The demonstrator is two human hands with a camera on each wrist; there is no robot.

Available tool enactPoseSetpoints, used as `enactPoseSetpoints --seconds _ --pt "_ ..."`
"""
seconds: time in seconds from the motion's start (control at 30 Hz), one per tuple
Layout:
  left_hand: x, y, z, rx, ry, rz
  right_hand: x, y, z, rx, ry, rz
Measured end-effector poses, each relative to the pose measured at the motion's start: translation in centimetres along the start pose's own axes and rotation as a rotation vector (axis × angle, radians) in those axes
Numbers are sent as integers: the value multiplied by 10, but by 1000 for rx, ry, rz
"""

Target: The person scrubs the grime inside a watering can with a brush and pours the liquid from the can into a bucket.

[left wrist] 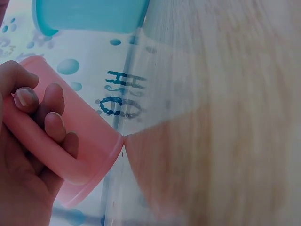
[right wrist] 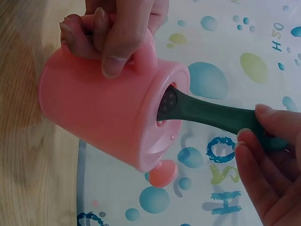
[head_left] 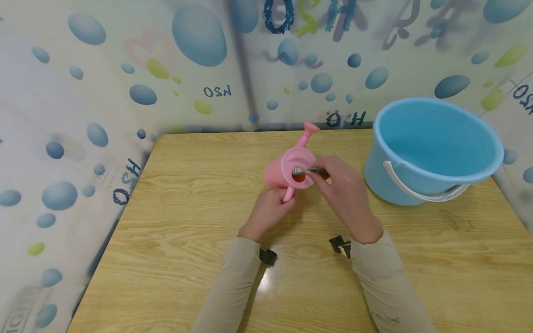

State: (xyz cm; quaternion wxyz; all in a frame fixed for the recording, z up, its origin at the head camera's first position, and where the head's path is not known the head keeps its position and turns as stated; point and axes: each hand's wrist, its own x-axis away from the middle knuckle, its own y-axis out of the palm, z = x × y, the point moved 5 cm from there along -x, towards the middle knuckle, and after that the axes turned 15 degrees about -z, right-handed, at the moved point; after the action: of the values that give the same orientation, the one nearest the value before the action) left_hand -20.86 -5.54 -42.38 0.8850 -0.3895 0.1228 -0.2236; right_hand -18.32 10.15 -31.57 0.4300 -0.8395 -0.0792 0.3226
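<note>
A pink watering can [head_left: 275,173] is tilted over the table, its open top turned toward me and its spout pointing away. My left hand [head_left: 268,210] grips the can's handle; in the left wrist view the fingers curl round that handle [left wrist: 42,141]. The base edge of the can touches the tabletop. Between thumb and fingers, my right hand [head_left: 347,196] pinches a dark green brush [right wrist: 211,113]. The brush head reaches into the can's opening, where pale bristles show in the head view. The deeper inside of the can is hidden.
A large light blue bucket [head_left: 385,178] with a white handle [head_left: 404,187] stands at the right rear of the wooden table [head_left: 187,208]. Behind and to the left rises a white wall covering [head_left: 233,111] printed with blue and green drops.
</note>
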Motion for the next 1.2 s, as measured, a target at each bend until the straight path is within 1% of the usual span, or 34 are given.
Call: enactPoseSetpoints --seconds 0.2,0.37,0.6,0.93,1.07,1.2 --pt "0 -1 1 -9 -17 -2 1 -1 2 5 -6 16" --pt "1 0 1 -7 -27 -4 1 3 5 2 1 27" --pt "1 1 0 -2 -15 -3 0 11 10 35 21 3" --pt "0 1 0 -1 -13 0 0 18 17 20 50 -14" --pt "0 0 0 -15 -6 4 0 18 18 18 48 4" --pt "0 0 1 -17 -6 3 0 14 17 2 34 38"
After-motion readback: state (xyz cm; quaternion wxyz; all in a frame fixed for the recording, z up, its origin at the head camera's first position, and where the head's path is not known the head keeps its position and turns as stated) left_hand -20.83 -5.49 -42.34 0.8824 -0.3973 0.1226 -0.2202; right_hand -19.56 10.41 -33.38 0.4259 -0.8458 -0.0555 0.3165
